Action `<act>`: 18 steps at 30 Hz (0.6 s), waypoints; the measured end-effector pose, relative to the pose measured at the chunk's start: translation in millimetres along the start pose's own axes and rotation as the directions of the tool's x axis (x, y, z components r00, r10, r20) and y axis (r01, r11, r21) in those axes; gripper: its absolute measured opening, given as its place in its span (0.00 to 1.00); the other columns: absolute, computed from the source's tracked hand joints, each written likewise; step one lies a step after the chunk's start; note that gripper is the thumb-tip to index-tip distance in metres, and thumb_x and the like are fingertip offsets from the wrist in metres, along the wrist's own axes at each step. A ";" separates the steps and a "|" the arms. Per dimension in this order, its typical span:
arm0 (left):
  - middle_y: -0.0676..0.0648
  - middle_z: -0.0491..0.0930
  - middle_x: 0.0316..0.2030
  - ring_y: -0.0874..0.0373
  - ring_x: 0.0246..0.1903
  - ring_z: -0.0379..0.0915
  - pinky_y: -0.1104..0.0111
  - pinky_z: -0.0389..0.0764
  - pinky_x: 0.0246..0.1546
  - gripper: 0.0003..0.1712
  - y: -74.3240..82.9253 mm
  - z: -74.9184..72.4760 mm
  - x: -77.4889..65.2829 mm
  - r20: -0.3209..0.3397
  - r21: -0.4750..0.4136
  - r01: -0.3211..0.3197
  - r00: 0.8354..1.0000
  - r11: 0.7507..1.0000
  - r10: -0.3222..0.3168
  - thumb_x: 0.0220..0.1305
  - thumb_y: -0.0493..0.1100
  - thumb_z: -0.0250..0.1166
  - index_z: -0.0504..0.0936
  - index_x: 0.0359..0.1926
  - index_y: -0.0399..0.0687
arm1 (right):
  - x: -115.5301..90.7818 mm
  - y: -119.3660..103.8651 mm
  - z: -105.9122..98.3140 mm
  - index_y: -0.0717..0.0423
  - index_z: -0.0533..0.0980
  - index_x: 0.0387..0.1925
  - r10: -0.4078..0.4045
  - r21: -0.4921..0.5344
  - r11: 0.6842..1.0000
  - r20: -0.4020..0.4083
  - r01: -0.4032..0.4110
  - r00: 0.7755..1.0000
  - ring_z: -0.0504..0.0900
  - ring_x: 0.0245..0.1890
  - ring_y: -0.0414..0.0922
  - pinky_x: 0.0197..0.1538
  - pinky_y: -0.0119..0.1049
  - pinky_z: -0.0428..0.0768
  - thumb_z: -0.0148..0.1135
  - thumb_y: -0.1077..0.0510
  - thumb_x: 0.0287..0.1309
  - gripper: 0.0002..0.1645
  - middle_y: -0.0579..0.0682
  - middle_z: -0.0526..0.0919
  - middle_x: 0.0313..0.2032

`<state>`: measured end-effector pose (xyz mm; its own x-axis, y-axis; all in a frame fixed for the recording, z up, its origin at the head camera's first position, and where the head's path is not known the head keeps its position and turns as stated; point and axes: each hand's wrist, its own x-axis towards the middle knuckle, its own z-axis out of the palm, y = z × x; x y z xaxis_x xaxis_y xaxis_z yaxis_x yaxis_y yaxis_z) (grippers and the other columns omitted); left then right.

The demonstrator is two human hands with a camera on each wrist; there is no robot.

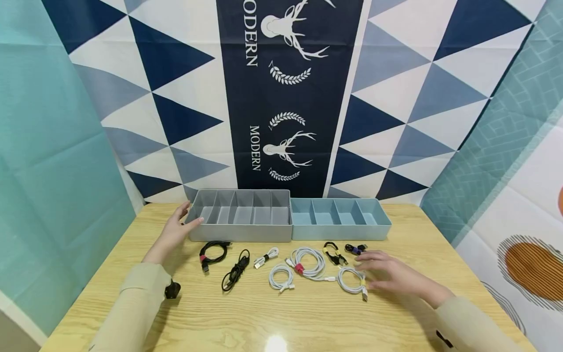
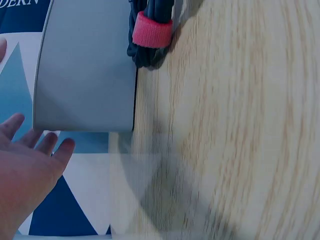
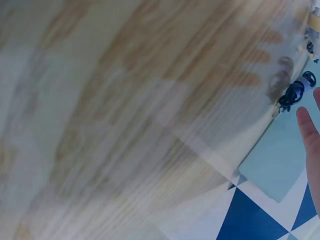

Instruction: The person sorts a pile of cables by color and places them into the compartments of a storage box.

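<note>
mishaps worry me, watching remotely, should the right hand [image 1: 396, 275], empty and loose, sweep low into the round, yellow-tied white cable [image 1: 362, 282] beside it on the wooden table [image 1: 211, 318], or the left hand [image 1: 172, 232], unclenched at the grey plastic compartment box [image 1: 242, 233], bump that askew.

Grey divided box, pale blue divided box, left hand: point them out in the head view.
Grey divided box [image 1: 241, 233], head view: its front wall.
Pale blue divided box [image 1: 340, 232], head view: its front wall.
Left hand [image 1: 174, 231], head view: its middle.
</note>
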<state>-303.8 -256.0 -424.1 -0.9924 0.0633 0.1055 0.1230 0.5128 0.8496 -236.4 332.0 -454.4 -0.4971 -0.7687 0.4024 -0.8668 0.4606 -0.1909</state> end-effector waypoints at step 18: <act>0.36 0.40 0.73 0.35 0.70 0.39 0.45 0.49 0.66 0.52 -17.4 2.4 11.7 0.043 0.034 0.057 0.997 0.998 -0.059 0.63 0.57 0.60 0.38 0.75 0.47 | 2.1 12.4 9.5 0.41 0.80 0.42 0.029 0.074 0.996 0.118 -0.038 0.993 0.75 0.50 0.49 0.53 0.35 0.75 0.69 0.54 0.51 0.14 0.51 0.78 0.50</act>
<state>-317.5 -262.2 -438.9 -0.9970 0.0699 0.0331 0.0659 0.5442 0.8364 -248.5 331.8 -464.4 -0.5232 -0.8020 0.2880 -0.8477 0.4553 -0.2722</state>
